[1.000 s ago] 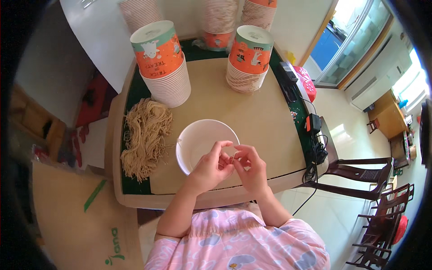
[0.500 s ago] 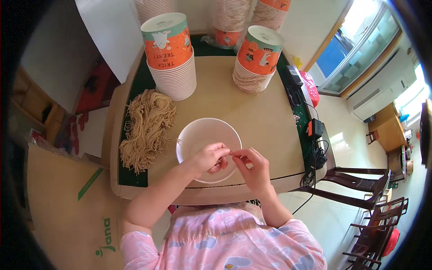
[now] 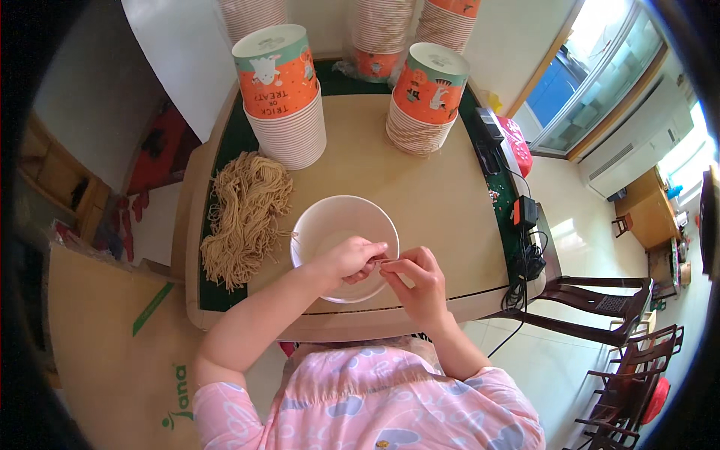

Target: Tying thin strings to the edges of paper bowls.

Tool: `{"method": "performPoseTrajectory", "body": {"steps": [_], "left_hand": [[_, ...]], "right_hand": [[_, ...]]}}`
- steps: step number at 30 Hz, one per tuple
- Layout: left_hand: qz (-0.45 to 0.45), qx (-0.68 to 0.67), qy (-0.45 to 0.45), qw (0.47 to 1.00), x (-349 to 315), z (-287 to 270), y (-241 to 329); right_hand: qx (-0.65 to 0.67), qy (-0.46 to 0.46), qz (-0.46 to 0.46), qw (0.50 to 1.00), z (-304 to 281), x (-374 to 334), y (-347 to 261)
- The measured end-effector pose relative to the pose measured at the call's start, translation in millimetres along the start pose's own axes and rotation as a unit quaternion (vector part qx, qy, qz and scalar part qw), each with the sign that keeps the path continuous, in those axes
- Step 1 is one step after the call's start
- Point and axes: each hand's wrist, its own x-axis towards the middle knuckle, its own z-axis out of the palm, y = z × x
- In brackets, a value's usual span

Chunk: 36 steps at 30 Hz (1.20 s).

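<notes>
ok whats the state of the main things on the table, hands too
white bowl: upright, open
string bundle: loose, heaped
left front cup stack: nested, upside down
right front cup stack: nested, upside down
back cup stacks: nested
black cables: bunched
left hand: fingers curled, contents unclear
right hand: fingertips pinched, contents unclear

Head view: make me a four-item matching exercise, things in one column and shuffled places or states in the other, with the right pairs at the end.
Things:
1. Beige string bundle
2. White tub
3. Dark chair
4. Cardboard

Places or states:
A. Partly hidden by the left hand
B. At the lower left, with a green strip on it
C. Heaped on the left side of the table
D. On the floor, right of the table

Pairs: 1-C, 2-A, 3-D, 4-B
</notes>
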Motion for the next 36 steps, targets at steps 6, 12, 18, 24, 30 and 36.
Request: {"method": "performPoseTrajectory", "body": {"steps": [6, 12, 18, 24, 30, 36], "left_hand": [[-0.029, 0.038, -0.001, 0.999, 0, -3, 4], [0.015, 0.063, -0.033, 0.997, 1, 0, 4], [0.066, 0.057, 0.031, 0.996, -12, 4, 7], [0.248, 0.156, 0.098, 0.951, -21, 11, -16], [0.401, 0.376, 0.274, 0.789, -45, 40, -23], [0.393, 0.401, 0.261, 0.785, -51, 44, -28]], "right_hand": [[0.017, -0.024, 0.048, 0.998, -1, -2, -5], [0.025, -0.025, 0.021, 0.999, 3, -2, -2], [0.080, 0.030, 0.033, 0.996, 8, -8, 2], [0.355, 0.050, 0.241, 0.902, 13, -15, -3], [0.444, 0.053, 0.267, 0.853, 18, -17, 0], [0.452, 0.011, 0.285, 0.845, 18, -23, 11]]}}
